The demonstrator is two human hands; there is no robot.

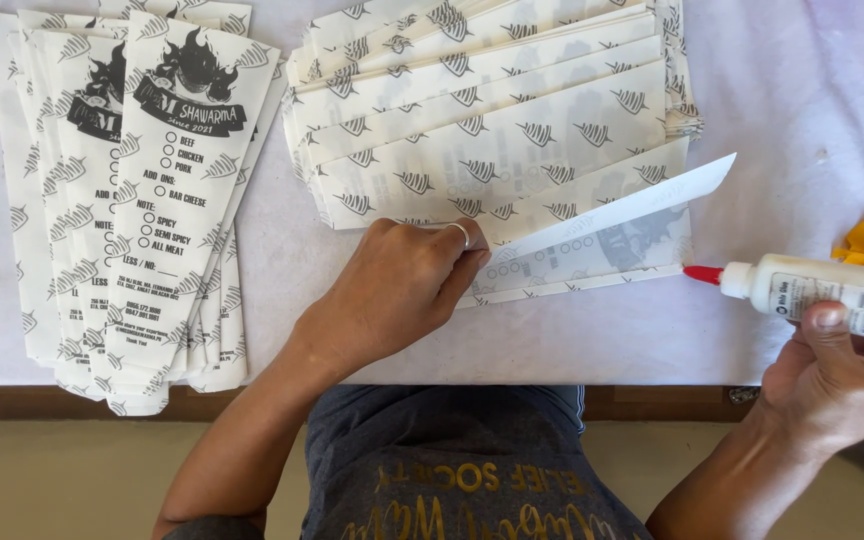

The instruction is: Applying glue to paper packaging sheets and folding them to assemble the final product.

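I see my left hand [402, 290] pinching a paper flap [612, 212] up near the desk's [792, 120] front edge — my right hand [837, 375] grips a white glue bottle [812, 290] beside it, over the front right corner.

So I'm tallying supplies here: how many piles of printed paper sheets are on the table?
2. One pile lies at the left, printed side up. The other pile is fanned out in the middle, under the left hand, which lifts one sheet's flap. More may lie out of frame.
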